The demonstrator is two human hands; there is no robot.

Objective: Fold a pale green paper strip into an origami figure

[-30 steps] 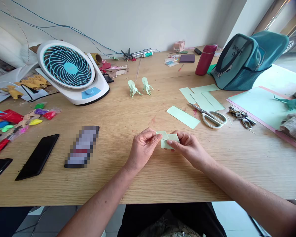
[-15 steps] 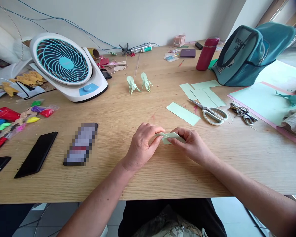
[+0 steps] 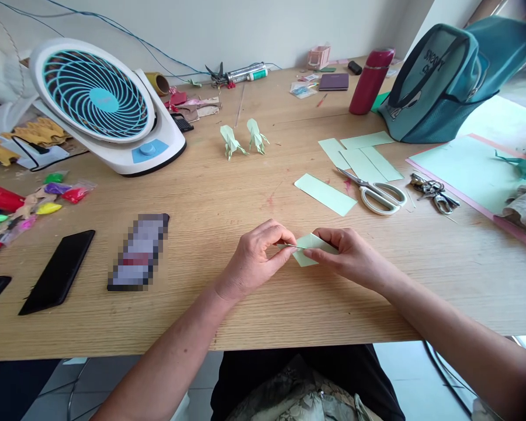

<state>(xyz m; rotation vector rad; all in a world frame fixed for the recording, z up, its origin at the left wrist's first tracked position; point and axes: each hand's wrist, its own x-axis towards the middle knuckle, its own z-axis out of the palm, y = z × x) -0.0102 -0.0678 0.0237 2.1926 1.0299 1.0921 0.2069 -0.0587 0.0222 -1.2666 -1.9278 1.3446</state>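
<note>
A small piece of light green paper (image 3: 305,257), partly folded, is held between both hands just above the table. My left hand (image 3: 263,251) pinches its left end between thumb and fingers, where an edge shows thin. My right hand (image 3: 348,257) grips the right end, thumb on top and fingers behind. Part of the paper is hidden by the fingers. Beyond the hands lies a loose green paper strip (image 3: 325,195), and two folded green paper figures (image 3: 256,137) stand farther back.
White-handled scissors (image 3: 382,199) and a bunch of keys (image 3: 433,192) lie to the right, near more paper strips (image 3: 366,140). A red bottle (image 3: 370,82) and teal backpack (image 3: 438,88) stand behind. At left are a fan (image 3: 100,105), a phone (image 3: 139,251) and a black flat object (image 3: 59,272).
Both hands have shifted slightly right with the paper. The paper's middle now shows a wider, angled face, and its left part is turned edge-on. The camera view has moved a little.
</note>
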